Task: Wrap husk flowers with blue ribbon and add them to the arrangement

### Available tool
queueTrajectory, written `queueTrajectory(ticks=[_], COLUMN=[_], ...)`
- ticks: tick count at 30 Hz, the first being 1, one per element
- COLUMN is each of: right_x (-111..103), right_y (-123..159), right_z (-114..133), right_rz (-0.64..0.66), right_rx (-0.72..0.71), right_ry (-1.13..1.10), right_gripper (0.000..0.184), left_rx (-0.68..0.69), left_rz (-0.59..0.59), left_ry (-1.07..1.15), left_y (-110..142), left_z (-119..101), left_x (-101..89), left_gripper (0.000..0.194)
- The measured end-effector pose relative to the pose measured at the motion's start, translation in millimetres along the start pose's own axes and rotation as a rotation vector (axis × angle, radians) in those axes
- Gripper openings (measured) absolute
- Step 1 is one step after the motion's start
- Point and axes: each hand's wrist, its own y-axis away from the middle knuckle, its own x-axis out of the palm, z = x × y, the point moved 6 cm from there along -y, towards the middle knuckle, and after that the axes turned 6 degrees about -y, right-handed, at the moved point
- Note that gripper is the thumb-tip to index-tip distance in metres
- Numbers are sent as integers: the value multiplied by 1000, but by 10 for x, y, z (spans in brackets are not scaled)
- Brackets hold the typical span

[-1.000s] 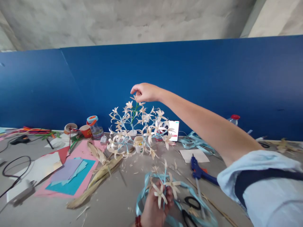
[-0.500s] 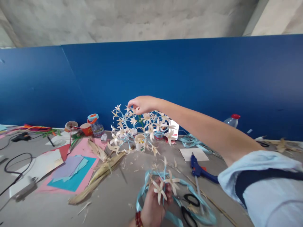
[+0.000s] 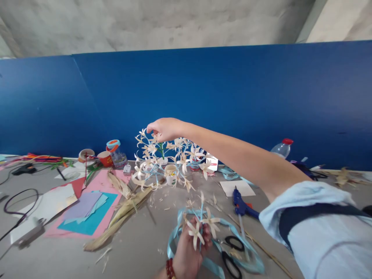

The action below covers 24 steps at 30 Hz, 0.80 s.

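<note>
The right hand [image 3: 166, 130] was nearer the standing flowers [image 3: 183, 162] on the bench [image 3: 130, 255], curled fingers at their top, grip unclear; lower down, the left hand [image 3: 188, 250] grasped a flower sprig [image 3: 196, 234]. Its stem pointed upward.

Deep blue partition [image 3: 186, 85], pink sheet [image 3: 101, 180], pale cream flowers [image 3: 196, 233]

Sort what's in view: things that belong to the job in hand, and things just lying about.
Part of the job, it seems:
flower sprig in the left hand
flower arrangement at the right hand
blue ribbon
scissors
glue gun
dried husks

Probably just lying about:
coloured paper
phone
red-capped bottle
</note>
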Motion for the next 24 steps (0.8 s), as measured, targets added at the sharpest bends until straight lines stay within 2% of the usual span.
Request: queueTrajectory(ticks=[5, 12, 15, 19, 24], right_x=[215, 361, 298, 111, 2], right_y=[22, 83, 70, 52, 40], right_z=[-68, -72, -103, -149, -90], right_rz=[59, 121, 97, 53, 154], right_rx=[31, 23, 34, 23, -34], right_ry=[53, 97, 105, 101, 108], right_gripper=[40, 28, 27, 39, 47], left_rx=[-3, -10, -9, -2, -13], left_rz=[-2, 12, 11, 46, 87], left_ry=[-18, -9, -12, -11, -13], left_y=[5, 3, 10, 6, -14], left_z=[8, 20, 8, -5, 3], left_x=[13, 18, 12, 8, 17], left_gripper=[23, 19, 19, 12, 9])
